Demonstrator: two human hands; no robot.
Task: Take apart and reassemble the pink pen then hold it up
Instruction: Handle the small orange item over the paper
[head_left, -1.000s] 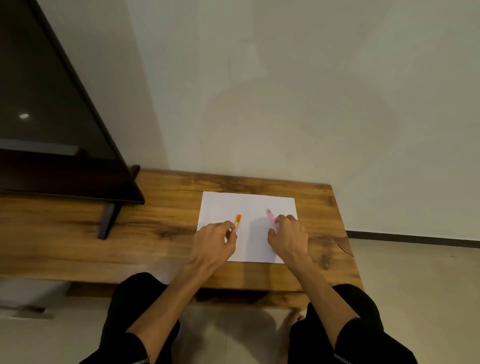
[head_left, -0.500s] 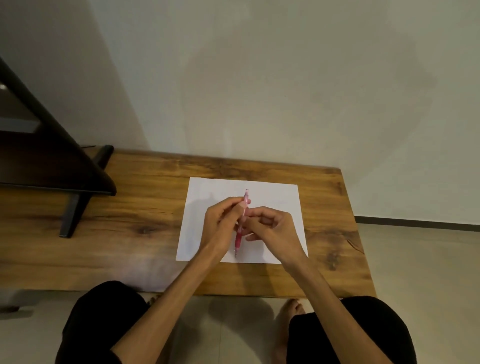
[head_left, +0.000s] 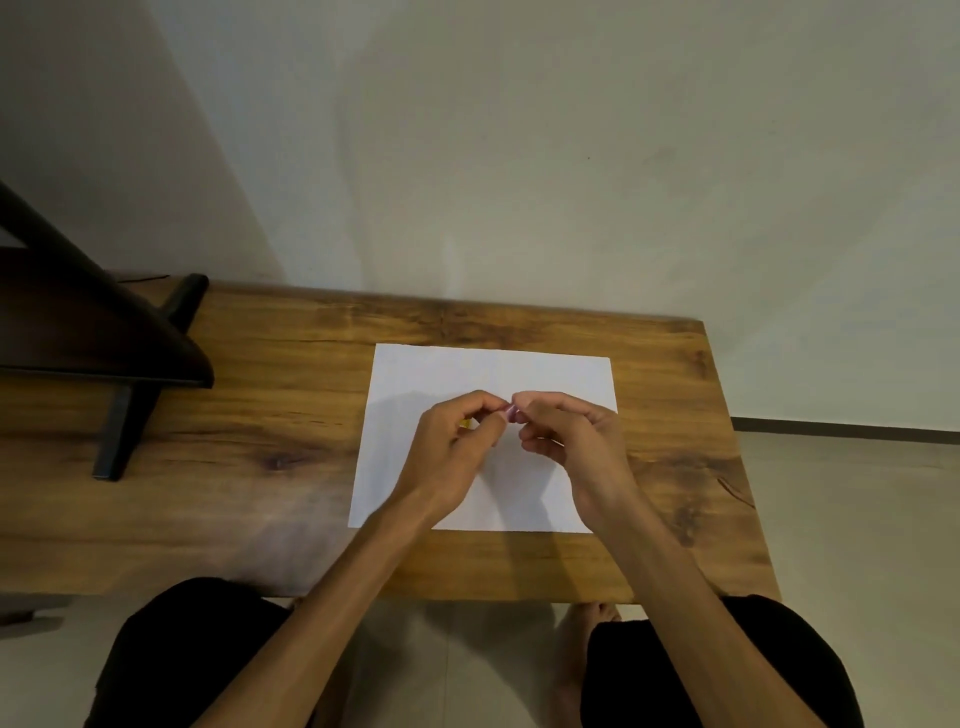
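In the head view, a low rectangular table of brown grained wood (head_left: 291, 467) stands against a pale plaster wall (head_left: 519, 156). A white rectangular sheet of paper (head_left: 415, 384) lies flat on the table's right half. Above the sheet both hands meet, fingertips nearly touching. The left hand (head_left: 452, 457) has its fingers curled inward and pinches one end of the pink plastic pen (head_left: 509, 412); the right hand (head_left: 576, 441) curls its thumb and forefinger round the other end. Only a short pink stretch of the pen shows between the fingertips, held above the upper middle of the paper; the rest is hidden inside the hands. A small yellow-orange object (head_left: 466, 423) peeks out beside the left hand's fingers, too covered to identify. At the left edge sits a dark flat screen on a black angled stand (head_left: 119, 415).
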